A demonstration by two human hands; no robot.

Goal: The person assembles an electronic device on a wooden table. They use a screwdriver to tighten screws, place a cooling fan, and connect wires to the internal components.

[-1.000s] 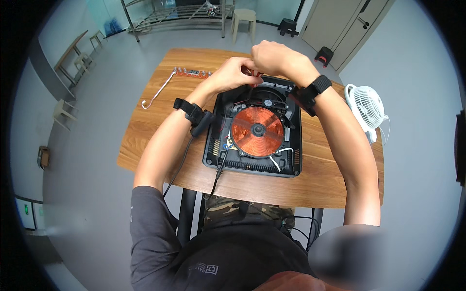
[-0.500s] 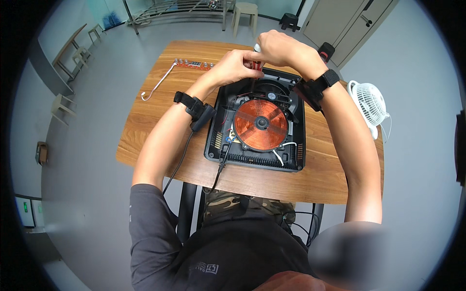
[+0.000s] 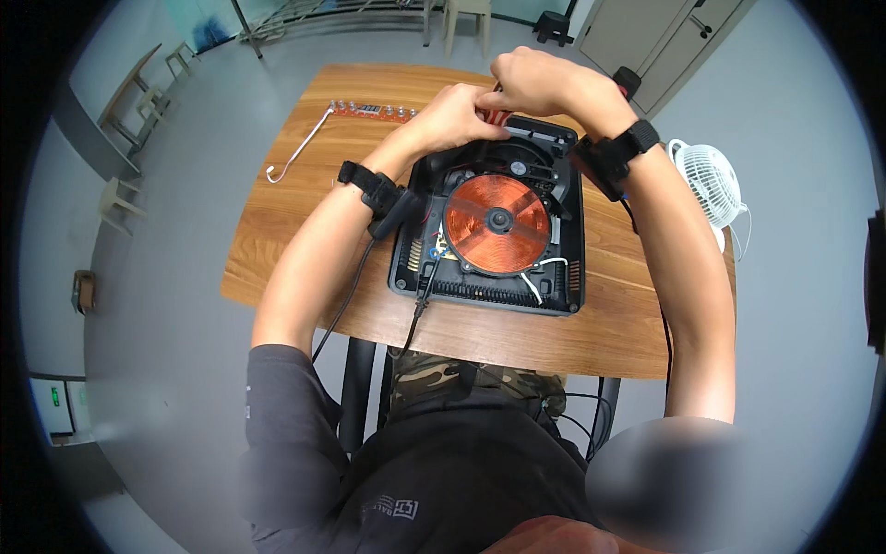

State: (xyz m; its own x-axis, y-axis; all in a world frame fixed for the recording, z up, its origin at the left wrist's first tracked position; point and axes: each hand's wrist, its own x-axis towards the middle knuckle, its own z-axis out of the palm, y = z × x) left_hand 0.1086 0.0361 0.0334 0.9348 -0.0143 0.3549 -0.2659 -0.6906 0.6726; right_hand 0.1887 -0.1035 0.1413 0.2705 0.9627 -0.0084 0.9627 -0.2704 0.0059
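Both hands work at the far left part of an open black appliance housing (image 3: pixel 489 304), which lies on the wooden table (image 3: pixel 295 249) in front of the person. The left hand (image 3: pixel 450 122) has its fingers and thumb drawn together around a red-handled tool (image 3: pixel 499 117), pinching its shaft portion from the left side. The right hand (image 3: pixel 546 79) is positioned above; its fingers are curled inward and closed at the upper end of the same tool. Individual right fingertips are concealed behind the hand. The tool tip is hidden, so its contact with the housing cannot be confirmed.

Inside the housing, a flat copper coil (image 3: pixel 484 217) occupies the centre, nearer the person than a round black fan (image 3: pixel 519 169). A dark power cord (image 3: pixel 417 316) exits over the near edge. A narrow orange circuit board (image 3: pixel 365 110) lies left of the housing, near the left hand, with a pale cable (image 3: pixel 300 150) attached.
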